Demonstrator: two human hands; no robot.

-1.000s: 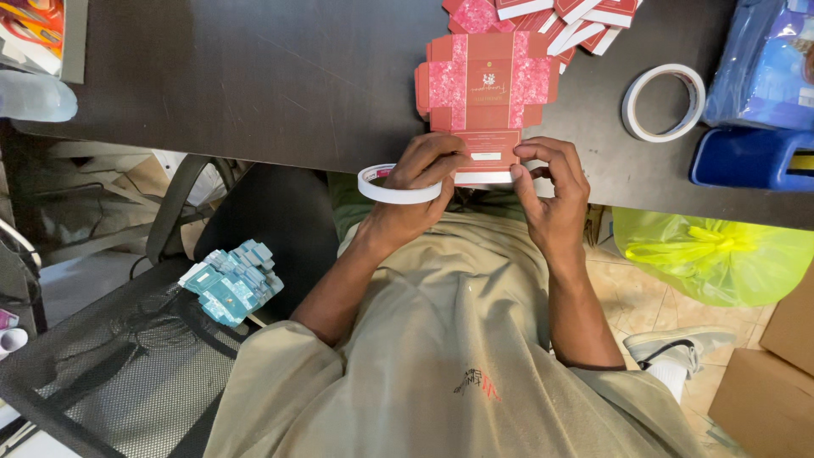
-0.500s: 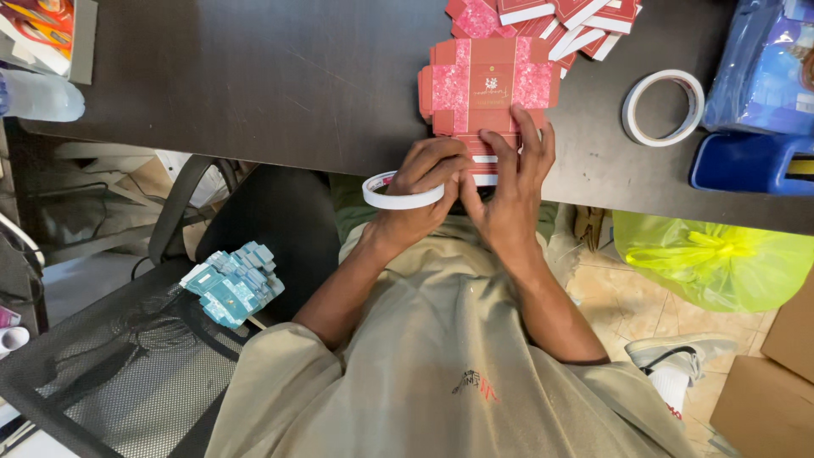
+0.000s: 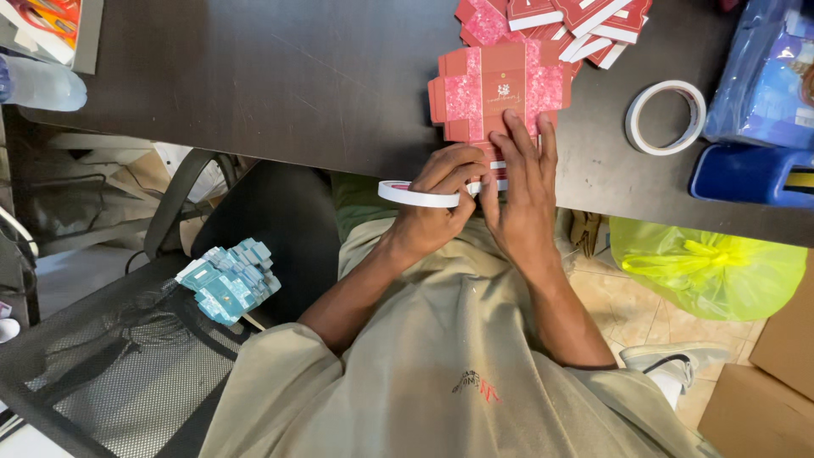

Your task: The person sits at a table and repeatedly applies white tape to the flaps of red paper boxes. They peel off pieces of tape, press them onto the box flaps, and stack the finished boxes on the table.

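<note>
A flat, unfolded pink and red carton blank [image 3: 500,89] lies on the dark table [image 3: 280,76] near its front edge. My left hand [image 3: 437,199] grips a roll of white tape [image 3: 415,195] at the table edge, thumb and fingers at the blank's lower flap. My right hand [image 3: 517,191] lies flat, fingers stretched out, pressing on the lower part of the blank. The flap under my fingers is mostly hidden.
A pile of more red carton blanks [image 3: 560,17] lies behind. A second tape roll [image 3: 666,117] sits to the right, next to a blue container [image 3: 746,174] and a blue bag [image 3: 763,68]. A yellow-green plastic bag [image 3: 704,263], cardboard boxes [image 3: 763,399] and a mesh chair [image 3: 102,373] with teal cartons [image 3: 229,280] are below.
My right hand moved from the blank's right edge to lie flat over its lower flap, fingers extended. My left hand stayed at the tape roll.
</note>
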